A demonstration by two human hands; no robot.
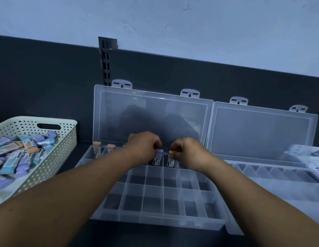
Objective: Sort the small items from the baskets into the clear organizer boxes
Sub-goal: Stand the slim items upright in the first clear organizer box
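Note:
A clear organizer box (pixel 155 189) lies open in front of me, its lid leaning on the dark back panel. In its far row two orange-topped erasers (pixel 97 151) stand upright at the left. My left hand (pixel 143 146) pinches a purple-topped eraser (pixel 158 156) standing in a far-row compartment. Beside it, my right hand (pixel 186 150) pinches an orange-topped eraser (pixel 170 158) in the neighbouring compartment. A cream perforated basket (pixel 65 139) at the left holds several purple, teal and orange erasers.
A second clear organizer box (pixel 273 172) stands open at the right, its lid up too. At the far right edge lies a blurred white tray or basket (pixel 314 157) with small items. The dark back panel and a slotted upright (pixel 106 65) close off the rear.

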